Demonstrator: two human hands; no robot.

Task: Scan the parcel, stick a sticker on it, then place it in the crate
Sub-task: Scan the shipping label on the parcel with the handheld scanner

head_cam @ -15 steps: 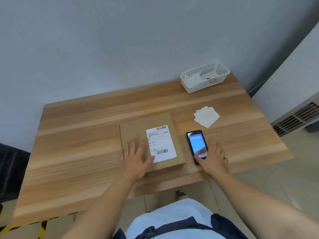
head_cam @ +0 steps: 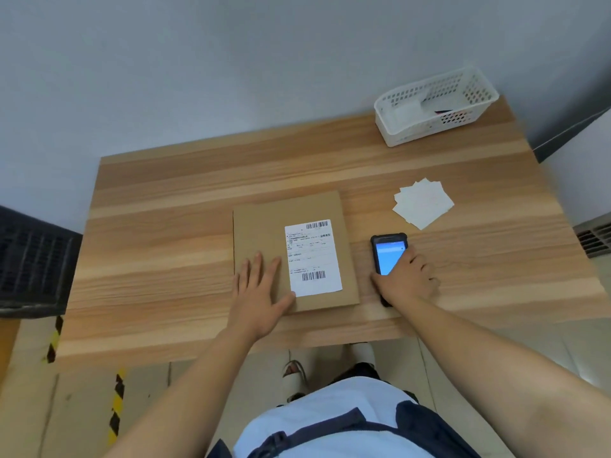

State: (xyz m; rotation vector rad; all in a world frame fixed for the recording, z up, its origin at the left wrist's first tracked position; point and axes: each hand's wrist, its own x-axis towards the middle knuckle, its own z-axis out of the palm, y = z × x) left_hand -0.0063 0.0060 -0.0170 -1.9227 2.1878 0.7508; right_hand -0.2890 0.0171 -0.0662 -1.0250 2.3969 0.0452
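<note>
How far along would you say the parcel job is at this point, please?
Nothing looks finished. The left hand steadies the parcel on the table; the right hand grips the scanner, so scanning is starting. The stickers lie untouched and the crate awaits.

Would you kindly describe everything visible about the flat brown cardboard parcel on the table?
The flat brown cardboard parcel is a thin, rectangular box lying flat near the front middle of the light wooden table. A white shipping label with printed text and two barcodes, one at each end, covers its right half. The cardboard looks plain, unmarked and closed. The left hand rests palm down on its near left corner, thumb touching the label's lower corner. The black handheld scanner lies just right of it, apart from it.
</note>
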